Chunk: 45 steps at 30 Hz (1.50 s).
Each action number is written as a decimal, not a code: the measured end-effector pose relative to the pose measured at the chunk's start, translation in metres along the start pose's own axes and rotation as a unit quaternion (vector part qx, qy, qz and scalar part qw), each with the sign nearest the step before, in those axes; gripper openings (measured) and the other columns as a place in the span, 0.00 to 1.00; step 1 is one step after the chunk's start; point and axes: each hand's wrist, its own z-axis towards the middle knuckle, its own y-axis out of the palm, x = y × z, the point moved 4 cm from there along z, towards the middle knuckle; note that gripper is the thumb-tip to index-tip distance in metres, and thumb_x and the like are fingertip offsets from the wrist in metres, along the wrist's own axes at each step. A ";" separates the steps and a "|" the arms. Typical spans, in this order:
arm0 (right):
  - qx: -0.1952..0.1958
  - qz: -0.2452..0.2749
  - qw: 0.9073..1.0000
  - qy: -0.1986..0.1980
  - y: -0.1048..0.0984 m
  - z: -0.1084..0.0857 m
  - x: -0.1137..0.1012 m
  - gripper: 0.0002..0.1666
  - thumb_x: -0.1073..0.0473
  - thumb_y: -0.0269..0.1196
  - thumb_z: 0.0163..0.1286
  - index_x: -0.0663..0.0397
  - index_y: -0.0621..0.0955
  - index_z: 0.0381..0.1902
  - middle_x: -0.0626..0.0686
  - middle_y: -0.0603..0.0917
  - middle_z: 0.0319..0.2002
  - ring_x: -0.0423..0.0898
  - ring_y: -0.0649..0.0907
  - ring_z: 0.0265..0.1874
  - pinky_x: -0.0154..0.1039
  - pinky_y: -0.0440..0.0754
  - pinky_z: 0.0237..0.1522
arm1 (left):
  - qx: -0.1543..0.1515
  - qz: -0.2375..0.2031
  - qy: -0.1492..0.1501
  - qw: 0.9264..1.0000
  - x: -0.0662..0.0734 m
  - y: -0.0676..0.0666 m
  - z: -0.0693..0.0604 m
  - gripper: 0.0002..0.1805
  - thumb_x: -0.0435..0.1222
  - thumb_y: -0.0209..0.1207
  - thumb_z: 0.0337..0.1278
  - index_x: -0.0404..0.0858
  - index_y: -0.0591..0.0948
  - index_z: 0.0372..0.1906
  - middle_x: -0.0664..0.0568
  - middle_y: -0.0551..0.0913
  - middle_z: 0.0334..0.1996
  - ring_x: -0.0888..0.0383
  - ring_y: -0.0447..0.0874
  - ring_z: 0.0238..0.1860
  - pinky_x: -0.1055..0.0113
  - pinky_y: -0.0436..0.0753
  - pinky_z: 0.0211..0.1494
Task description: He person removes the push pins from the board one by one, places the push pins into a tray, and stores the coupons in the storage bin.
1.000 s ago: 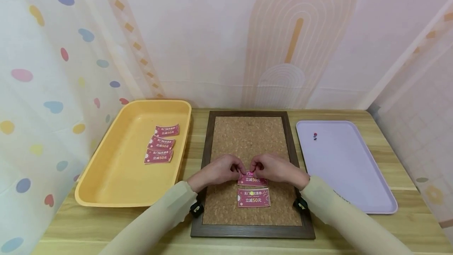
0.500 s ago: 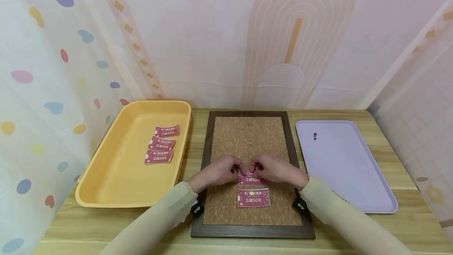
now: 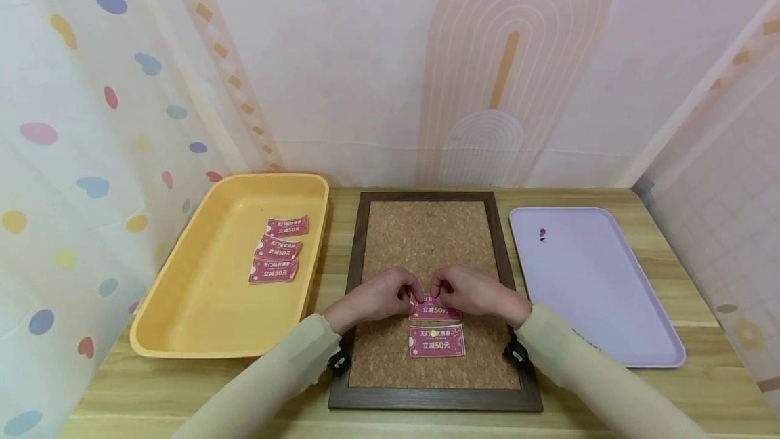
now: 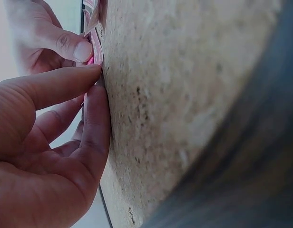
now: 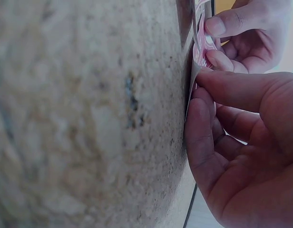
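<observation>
A pink coupon (image 3: pixel 435 311) lies over the lower middle of a framed corkboard (image 3: pixel 426 236), partly covered by fingers. My left hand (image 3: pixel 382 295) pinches its upper left edge between thumb and index finger. At the top edge, my right hand (image 3: pixel 474 290) pinches a small bright pink push pin (image 4: pixel 91 61) against the paper; whether its point is in the cork is hidden. The coupon (image 5: pixel 200 50) bends up from the board in the right wrist view. Just below, another pink coupon (image 3: pixel 437 345) lies flat with a yellow push pin (image 3: pixel 433 333) at its upper middle.
On the left, a yellow tray (image 3: pixel 201 290) holds several pink coupons (image 3: pixel 273 271). To the right stands a lilac tray (image 3: pixel 597 290) with a small red push pin (image 3: pixel 543 231) and a tiny dark piece near its far left corner. A patterned curtain backs the wooden table.
</observation>
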 end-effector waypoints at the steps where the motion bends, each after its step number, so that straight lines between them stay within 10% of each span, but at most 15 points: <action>1: 0.000 0.000 1.000 0.001 0.000 0.000 0.000 0.09 0.69 0.64 0.70 0.50 0.82 0.32 0.42 0.80 0.25 0.37 0.75 0.21 0.33 0.71 0.26 | 0.000 0.000 -0.001 1.000 0.000 0.000 0.000 0.07 0.26 0.69 0.57 0.41 0.87 0.35 0.57 0.82 0.32 0.63 0.76 0.31 0.68 0.75 0.35; 45: 0.015 0.065 0.997 -0.031 -0.014 -0.015 -0.002 0.01 0.64 0.66 0.68 0.54 0.85 0.36 0.43 0.82 0.31 0.39 0.78 0.28 0.34 0.77 0.32 | 0.033 -0.014 -0.018 0.999 0.001 -0.001 -0.001 0.08 0.26 0.64 0.62 0.41 0.90 0.36 0.55 0.88 0.35 0.63 0.77 0.33 0.68 0.76 0.37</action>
